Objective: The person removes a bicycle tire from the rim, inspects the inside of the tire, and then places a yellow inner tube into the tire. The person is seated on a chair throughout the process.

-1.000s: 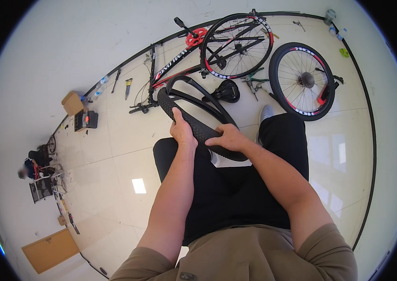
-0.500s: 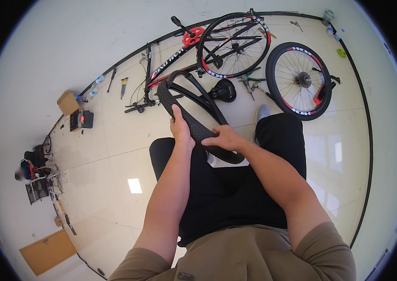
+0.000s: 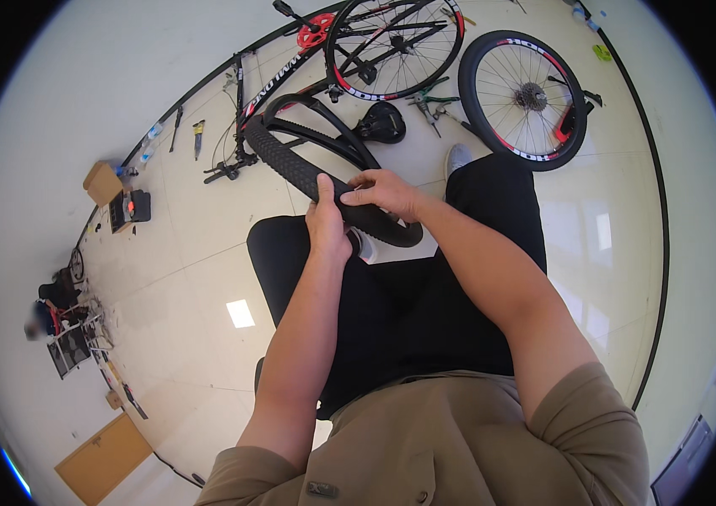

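Observation:
A loose black bicycle tyre (image 3: 290,169) with a knobbly tread is held in front of my knees, its loop slanting away to the upper left. My left hand (image 3: 326,221) grips its near part, thumb lying along the tread. Close beside it, my right hand (image 3: 385,194) is closed on the same tyre from the right, thumb on the rubber and fingers curled over the far side. Beyond the tyre, a black and red bicycle frame (image 3: 286,78) lies on the floor with its saddle (image 3: 381,123) just past the tyre's loop.
One bare-spoked wheel (image 3: 396,51) rests on the frame. A wheel with a tyre and cassette (image 3: 525,99) lies at the right. Green-handled pliers (image 3: 427,103) sit between them. Leftward are a yellow-handled tool (image 3: 198,139), a cardboard box (image 3: 103,183) and a black toolbox (image 3: 132,209). Another person (image 3: 41,320) is far left.
My hands have drawn closer together on the tyre, the right one shifting up and left toward the left one. The whole view has shifted, moving the scene upward in the picture.

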`<state>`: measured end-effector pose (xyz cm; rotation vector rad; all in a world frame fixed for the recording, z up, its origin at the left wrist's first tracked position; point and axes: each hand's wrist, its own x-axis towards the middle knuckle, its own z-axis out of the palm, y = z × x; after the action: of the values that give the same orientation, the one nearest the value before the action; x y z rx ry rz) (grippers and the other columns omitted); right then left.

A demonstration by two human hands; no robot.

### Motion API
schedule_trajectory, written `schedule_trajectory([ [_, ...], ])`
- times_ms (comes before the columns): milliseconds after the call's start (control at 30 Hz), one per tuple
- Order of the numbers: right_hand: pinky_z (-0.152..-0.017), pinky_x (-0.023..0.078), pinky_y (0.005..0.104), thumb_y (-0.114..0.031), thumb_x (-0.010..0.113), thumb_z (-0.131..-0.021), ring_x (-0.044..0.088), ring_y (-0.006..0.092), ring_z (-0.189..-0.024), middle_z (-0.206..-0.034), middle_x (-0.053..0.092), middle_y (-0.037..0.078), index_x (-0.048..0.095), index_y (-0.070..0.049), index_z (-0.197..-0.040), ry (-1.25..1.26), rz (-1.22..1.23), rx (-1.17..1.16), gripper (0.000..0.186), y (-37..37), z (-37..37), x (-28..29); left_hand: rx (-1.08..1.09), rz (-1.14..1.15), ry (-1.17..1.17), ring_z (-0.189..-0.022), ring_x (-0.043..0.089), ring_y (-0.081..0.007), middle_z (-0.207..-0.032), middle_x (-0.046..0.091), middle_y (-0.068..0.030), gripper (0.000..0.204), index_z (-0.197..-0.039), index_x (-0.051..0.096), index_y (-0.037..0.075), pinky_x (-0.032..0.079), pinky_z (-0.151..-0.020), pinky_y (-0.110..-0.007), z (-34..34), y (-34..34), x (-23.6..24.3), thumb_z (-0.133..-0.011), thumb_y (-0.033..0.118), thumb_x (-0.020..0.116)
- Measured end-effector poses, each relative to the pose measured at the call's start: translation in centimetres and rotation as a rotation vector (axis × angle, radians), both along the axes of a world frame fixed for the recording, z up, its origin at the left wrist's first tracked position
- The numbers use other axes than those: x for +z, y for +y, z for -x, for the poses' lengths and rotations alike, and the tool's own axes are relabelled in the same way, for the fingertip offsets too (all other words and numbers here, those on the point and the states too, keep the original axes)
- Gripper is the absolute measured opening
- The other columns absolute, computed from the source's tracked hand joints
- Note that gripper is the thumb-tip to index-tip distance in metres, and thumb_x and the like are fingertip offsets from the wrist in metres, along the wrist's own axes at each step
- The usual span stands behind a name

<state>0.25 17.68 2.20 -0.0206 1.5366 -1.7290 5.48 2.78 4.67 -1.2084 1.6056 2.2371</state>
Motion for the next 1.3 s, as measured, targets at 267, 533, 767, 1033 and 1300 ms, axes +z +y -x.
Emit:
schedule_trajectory([
  [267, -0.101, 0.052, 0.0386, -0.042, 0.088, -0.069, 0.066, 0.0338, -0.118, -0.13, 0.067, 0.025, 0.061, 0.004, -0.136, 0.278, -0.327, 0.455, 0.086, 0.7, 0.2, -0.3, 0.094, 0.06, 0.113, -0.111, 0.065, -0.028, -0.126, 0.063, -0.0136, 0.067, -0.137, 0.05, -0.003, 0.054, -0.097, -0.042, 0.6, -0.2, -0.3, -0.103, 0.054, 0.056],
  [533, -0.093, 0.054, 0.0388, -0.042, 0.089, -0.064, 0.069, 0.0325, -0.106, -0.116, 0.071, 0.023, 0.067, 0.005, -0.124, 0.351, -0.335, 0.442, 0.079, 0.0, -0.4, -1.7, 0.322, 0.211, 0.095, -0.111, 0.065, -0.0279, -0.125, 0.066, -0.0162, 0.074, -0.131, 0.058, -0.008, 0.053, -0.097, -0.039, 1.4, 1.6, -0.6, -0.098, 0.059, 0.059],
  [767, -0.087, 0.053, 0.0386, -0.042, 0.088, -0.063, 0.068, 0.0293, -0.098, -0.108, 0.073, 0.021, 0.07, 0.005, -0.115, 0.397, -0.34, 0.418, 0.072, -0.4, -0.4, -1.5, 0.401, 0.205, 0.05, -0.106, 0.067, -0.0269, -0.12, 0.068, -0.016, 0.079, -0.124, 0.061, -0.011, 0.054, -0.094, -0.039, 2.1, 1.8, 0.3, -0.095, 0.062, 0.061],
  [1033, -0.087, 0.053, 0.0374, -0.035, 0.087, -0.066, 0.069, 0.028, -0.098, -0.106, 0.073, 0.019, 0.07, 0.004, -0.113, 0.296, -0.259, 0.389, 0.062, -0.3, -0.6, -1.3, 0.333, 0.224, 0.029, -0.105, 0.067, -0.0263, -0.118, 0.069, -0.0161, 0.08, -0.122, 0.062, -0.012, 0.054, -0.093, -0.038, 2.4, 1.5, -0.2, -0.094, 0.063, 0.062],
  [1300, -0.087, 0.053, 0.0385, -0.032, 0.087, -0.068, 0.069, 0.0288, -0.099, -0.103, 0.073, 0.02, 0.07, 0.004, -0.11, 0.322, -0.323, 0.402, 0.058, -0.4, -0.5, -1.0, 0.293, 0.229, 0.034, -0.104, 0.068, -0.0254, -0.116, 0.07, -0.0154, 0.08, -0.123, 0.063, -0.011, 0.054, -0.092, -0.037, 2.2, 1.4, -0.7, -0.094, 0.064, 0.062],
])
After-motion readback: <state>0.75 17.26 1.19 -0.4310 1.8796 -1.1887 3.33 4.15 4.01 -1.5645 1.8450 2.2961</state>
